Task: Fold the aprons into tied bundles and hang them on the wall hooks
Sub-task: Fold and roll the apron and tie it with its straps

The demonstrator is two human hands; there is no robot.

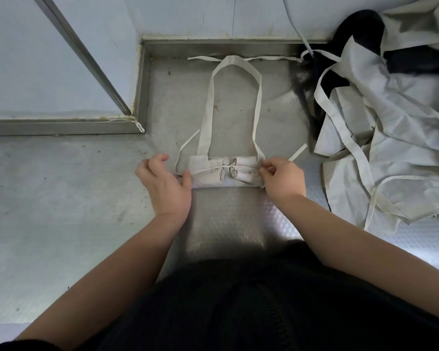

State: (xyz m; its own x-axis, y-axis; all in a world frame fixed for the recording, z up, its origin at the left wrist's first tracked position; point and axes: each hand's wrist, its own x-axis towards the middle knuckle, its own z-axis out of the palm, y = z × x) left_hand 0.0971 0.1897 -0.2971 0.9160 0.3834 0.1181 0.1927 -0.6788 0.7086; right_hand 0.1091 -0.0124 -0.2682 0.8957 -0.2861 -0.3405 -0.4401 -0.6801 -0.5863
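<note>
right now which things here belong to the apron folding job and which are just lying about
Job: rolled apron bundle, its neck loop, tie string pinched by the right hand, left hand with thumb on the bundle, pile of unfolded aprons.
Lying about: dark garment among that pile.

Matt cream cloth bundle [221, 173] on dimpled, seemingly steel counter [61, 198].

The rolled apron bundle [219, 174] is lying on the bench [61, 211] in the near middle, its neck loop [232, 97] stretching toward the far rim. The left hand [164, 184] is touching the bundle's left end, and the right hand [283, 177] is pinching its right end. A heap of loose aprons [395, 138] is lying to the right.
</note>
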